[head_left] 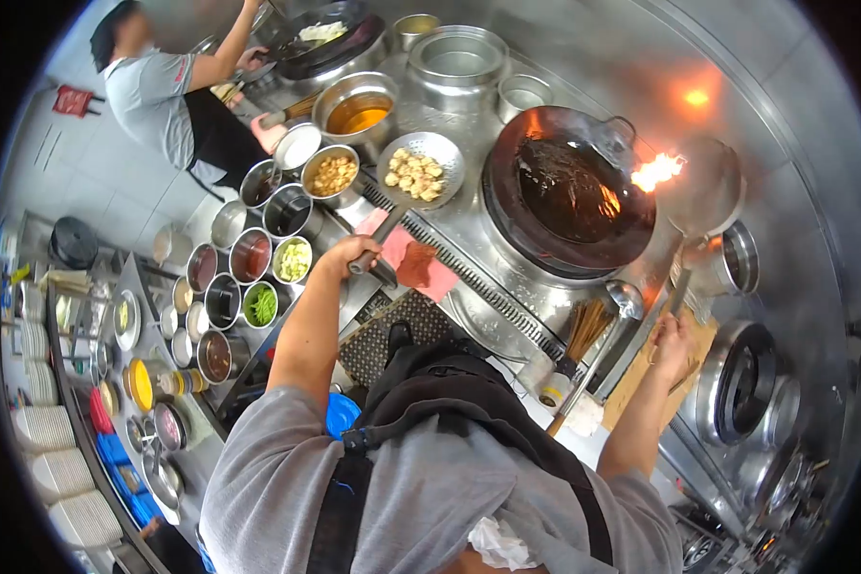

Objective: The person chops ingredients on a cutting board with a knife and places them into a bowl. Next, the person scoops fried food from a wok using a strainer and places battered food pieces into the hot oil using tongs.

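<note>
My left hand is closed round the handle of a wide, shallow strainer. Small golden-brown fried pieces lie in its bowl, over the stove counter to the left of the wok. Over on the right, my right hand grips the handle of a large round skimmer, which is blurred and seems to hold nothing. Between the two, a dark wok with shiny dark liquid sits on the burner. A flame flares at its right rim, close to the skimmer.
A pot of amber liquid and a bowl of browned pieces stand left of the strainer. Several ingredient pots, one with green vegetables, fill the left counter. A ladle leans near a bamboo brush. A co-worker stands far left.
</note>
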Available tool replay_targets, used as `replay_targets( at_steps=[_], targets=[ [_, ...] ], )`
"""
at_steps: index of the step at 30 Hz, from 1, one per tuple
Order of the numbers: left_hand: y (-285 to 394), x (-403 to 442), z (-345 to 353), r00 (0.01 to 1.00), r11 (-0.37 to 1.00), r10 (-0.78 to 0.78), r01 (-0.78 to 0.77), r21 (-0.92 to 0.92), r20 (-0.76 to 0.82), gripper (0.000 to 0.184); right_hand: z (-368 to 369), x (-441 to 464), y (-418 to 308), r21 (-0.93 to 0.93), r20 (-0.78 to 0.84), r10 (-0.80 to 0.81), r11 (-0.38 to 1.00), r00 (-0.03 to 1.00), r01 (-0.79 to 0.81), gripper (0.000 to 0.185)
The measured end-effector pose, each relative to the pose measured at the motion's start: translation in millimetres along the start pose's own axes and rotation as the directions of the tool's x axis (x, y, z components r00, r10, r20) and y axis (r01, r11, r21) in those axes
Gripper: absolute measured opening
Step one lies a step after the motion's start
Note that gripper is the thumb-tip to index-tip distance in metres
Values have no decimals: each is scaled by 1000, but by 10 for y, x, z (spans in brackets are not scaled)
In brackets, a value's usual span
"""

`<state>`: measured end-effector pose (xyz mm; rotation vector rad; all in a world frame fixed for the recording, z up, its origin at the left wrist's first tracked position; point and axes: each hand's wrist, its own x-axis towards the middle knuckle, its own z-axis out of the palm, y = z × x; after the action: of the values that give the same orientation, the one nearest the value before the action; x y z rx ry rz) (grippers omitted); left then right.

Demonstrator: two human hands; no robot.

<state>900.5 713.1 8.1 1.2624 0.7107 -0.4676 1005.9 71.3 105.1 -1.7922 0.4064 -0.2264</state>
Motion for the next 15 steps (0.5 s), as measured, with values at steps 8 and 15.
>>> replay_targets(
  at_steps=[8, 15],
  targets=[
    [-92, -46, 39, 999, 975, -52, 51, -218, -2, 20, -329, 581, 158, 389, -24, -52, 919, 998, 57, 10],
    [-143, -13, 178, 999, 973, -41, 42, -229, 10, 12, -1298, 1445, 282, 37, -54, 95, 995, 994, -93, 19]
  ],
)
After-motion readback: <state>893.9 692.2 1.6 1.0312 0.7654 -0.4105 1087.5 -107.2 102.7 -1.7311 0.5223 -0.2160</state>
